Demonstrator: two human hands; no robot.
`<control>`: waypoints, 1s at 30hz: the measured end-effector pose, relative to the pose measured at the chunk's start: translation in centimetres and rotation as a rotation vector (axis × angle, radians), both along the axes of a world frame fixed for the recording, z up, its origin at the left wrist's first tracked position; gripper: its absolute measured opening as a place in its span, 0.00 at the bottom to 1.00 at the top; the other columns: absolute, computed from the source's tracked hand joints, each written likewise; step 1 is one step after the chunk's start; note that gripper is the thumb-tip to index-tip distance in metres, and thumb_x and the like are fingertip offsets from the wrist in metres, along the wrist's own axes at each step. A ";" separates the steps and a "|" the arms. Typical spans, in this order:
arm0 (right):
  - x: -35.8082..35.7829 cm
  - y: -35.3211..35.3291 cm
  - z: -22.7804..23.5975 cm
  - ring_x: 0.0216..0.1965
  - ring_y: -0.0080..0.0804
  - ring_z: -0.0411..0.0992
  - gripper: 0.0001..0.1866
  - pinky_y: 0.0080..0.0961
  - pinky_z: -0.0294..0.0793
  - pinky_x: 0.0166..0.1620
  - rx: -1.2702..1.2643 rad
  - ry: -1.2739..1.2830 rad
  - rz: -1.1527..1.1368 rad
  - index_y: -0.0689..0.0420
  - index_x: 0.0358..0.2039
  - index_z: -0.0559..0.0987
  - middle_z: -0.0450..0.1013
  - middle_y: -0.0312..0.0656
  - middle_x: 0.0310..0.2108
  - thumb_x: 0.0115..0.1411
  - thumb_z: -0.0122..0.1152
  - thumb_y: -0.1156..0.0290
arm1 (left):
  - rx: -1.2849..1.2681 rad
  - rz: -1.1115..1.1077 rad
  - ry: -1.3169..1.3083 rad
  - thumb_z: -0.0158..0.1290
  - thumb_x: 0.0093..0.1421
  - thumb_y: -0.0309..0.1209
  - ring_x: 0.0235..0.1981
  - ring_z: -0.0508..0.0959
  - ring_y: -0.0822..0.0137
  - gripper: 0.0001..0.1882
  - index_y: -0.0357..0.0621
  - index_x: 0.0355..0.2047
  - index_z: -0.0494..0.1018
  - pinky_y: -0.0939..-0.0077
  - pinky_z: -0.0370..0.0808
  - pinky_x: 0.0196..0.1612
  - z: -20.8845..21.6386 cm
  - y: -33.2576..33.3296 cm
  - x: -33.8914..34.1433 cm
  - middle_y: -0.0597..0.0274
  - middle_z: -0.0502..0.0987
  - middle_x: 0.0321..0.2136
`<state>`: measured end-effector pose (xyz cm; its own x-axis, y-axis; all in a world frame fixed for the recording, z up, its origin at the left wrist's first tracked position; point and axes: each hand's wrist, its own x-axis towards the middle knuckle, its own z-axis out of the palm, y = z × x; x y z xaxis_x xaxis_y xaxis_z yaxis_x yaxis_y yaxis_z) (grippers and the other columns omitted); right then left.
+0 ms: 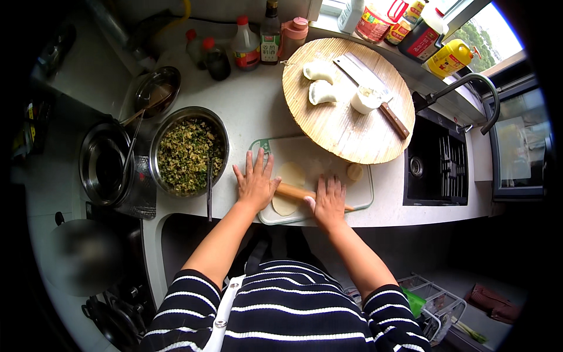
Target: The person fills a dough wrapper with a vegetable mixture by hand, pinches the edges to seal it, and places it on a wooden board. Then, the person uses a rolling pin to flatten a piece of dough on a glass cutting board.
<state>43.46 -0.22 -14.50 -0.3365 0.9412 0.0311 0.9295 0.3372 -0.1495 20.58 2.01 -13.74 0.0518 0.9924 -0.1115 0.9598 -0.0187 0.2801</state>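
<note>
The left hand (256, 186) lies flat over the left end of a wooden rolling pin (292, 192), fingers outstretched; the right hand (330, 202), likewise unclenched, presses near its other end. Under the pin a thin dough round (285, 205) lies on the white cutting board (362, 196). Beyond, a round woven tray (328, 132) carries two dumplings (323, 92) and a cleaver (355, 71). Leftward on the tabletop (252, 100) stands a steel bowl (225, 144) of chopped filling (186, 155).
</note>
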 end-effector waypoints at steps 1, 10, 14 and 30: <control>-0.4 0.3 0.3 0.64 0.54 0.51 0.42 0.59 0.49 0.62 -0.018 -0.021 -0.029 0.62 0.62 0.59 0.54 0.54 0.62 0.57 0.53 0.43 | -0.023 -0.002 -0.011 0.42 0.64 0.50 0.70 0.37 0.46 0.35 0.50 0.67 0.51 0.28 0.33 0.62 0.0 -0.4 0.0 0.56 0.41 0.70; 1.1 -5.4 1.0 0.68 0.54 0.46 0.47 0.62 0.43 0.64 -0.090 -0.026 0.186 0.61 0.65 0.55 0.47 0.55 0.67 0.55 0.55 0.41 | -0.147 -0.122 -0.011 0.44 0.63 0.52 0.70 0.36 0.47 0.39 0.49 0.69 0.44 0.28 0.32 0.62 -0.4 -7.4 -2.4 0.57 0.37 0.70; -0.6 -1.6 1.9 0.66 0.52 0.49 0.43 0.62 0.49 0.62 -0.098 -0.010 0.014 0.60 0.65 0.55 0.52 0.53 0.65 0.57 0.54 0.45 | -0.110 -0.078 -0.012 0.44 0.63 0.52 0.70 0.35 0.47 0.40 0.49 0.69 0.44 0.28 0.32 0.62 -0.1 -2.5 -1.5 0.58 0.37 0.71; 5.0 -4.5 1.8 0.41 0.50 0.71 0.30 0.41 0.73 0.42 0.003 0.337 -0.214 0.56 0.60 0.64 0.70 0.49 0.42 0.54 0.54 0.79 | 0.387 -0.093 -0.447 0.60 0.52 0.32 0.54 0.67 0.51 0.27 0.40 0.52 0.69 0.55 0.62 0.57 0.5 -2.9 0.8 0.52 0.71 0.51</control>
